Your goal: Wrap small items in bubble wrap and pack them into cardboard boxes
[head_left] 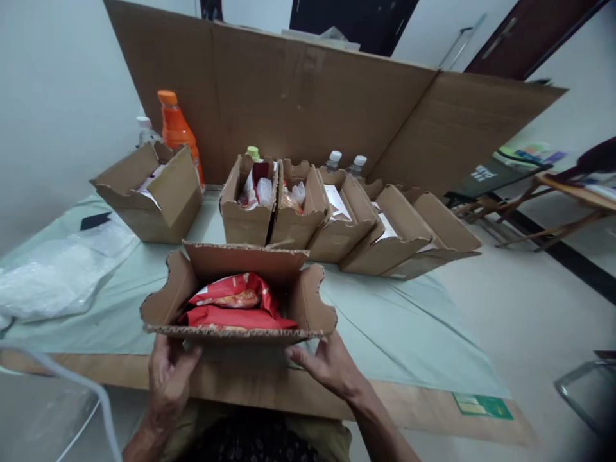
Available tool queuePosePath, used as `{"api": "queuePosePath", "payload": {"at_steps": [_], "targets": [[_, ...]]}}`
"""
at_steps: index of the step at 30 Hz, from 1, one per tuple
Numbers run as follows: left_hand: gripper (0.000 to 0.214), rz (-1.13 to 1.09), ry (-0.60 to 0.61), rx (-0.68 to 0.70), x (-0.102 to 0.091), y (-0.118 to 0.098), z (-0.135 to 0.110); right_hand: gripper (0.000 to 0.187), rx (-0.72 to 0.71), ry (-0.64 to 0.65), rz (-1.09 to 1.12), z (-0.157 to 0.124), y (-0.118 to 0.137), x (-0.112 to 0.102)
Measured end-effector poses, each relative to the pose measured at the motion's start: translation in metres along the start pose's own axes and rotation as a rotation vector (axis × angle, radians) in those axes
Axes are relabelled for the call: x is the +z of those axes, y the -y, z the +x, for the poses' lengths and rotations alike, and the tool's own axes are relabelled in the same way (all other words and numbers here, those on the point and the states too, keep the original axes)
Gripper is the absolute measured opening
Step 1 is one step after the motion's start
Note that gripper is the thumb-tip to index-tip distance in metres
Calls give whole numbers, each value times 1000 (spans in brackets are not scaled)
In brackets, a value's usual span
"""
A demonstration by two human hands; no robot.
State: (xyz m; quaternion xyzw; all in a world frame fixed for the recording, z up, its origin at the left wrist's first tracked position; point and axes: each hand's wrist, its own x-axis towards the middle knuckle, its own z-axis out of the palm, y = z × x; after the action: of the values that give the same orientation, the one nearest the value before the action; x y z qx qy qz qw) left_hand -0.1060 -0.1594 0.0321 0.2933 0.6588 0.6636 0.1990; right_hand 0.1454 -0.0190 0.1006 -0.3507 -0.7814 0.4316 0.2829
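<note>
An open cardboard box (308, 301) sits at the near edge of the table, with red snack packets (233, 307) inside it. My left hand (166, 375) grips the box's near left corner, fingers curled under the front flap. My right hand (327, 366) holds the near right corner, its fingers pressed against the front wall. Both hands touch the box and nothing else.
Behind it stands a row of several open cardboard boxes (248, 221) holding packets and bottles, and a separate box (149, 192) at the left with an orange bottle (178, 131) behind it. A large cardboard sheet (298, 90) stands at the back. Clear plastic wrap (52, 273) lies left on the green cloth (385, 321).
</note>
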Motion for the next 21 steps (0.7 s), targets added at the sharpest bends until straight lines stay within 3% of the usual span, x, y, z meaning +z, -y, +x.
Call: {"api": "queuePosePath", "payload": {"at_steps": [2, 6, 9, 11, 15, 18, 21], "targets": [[65, -37, 59, 14, 18, -11, 17, 44, -3, -99, -62, 13, -3, 2], [63, -17, 174, 60, 63, -34, 64, 38, -17, -331, -102, 43, -18, -8], [64, 70, 232, 73, 79, -35, 84, 34, 17, -376, -50, 49, -36, -9], [68, 144, 211, 44, 73, -27, 81, 38, 60, -336, -24, 39, -50, -6], [64, 342, 132, -48, 41, -6, 53, 40, 122, -265, -83, 1, -72, 5], [45, 407, 191, 41, 26, 1, 34, 29, 85, -230, -158, -20, -79, 11], [31, 431, 211, 187, 22, 0, 32, 25, 31, -204, -210, -23, -78, 18]]}}
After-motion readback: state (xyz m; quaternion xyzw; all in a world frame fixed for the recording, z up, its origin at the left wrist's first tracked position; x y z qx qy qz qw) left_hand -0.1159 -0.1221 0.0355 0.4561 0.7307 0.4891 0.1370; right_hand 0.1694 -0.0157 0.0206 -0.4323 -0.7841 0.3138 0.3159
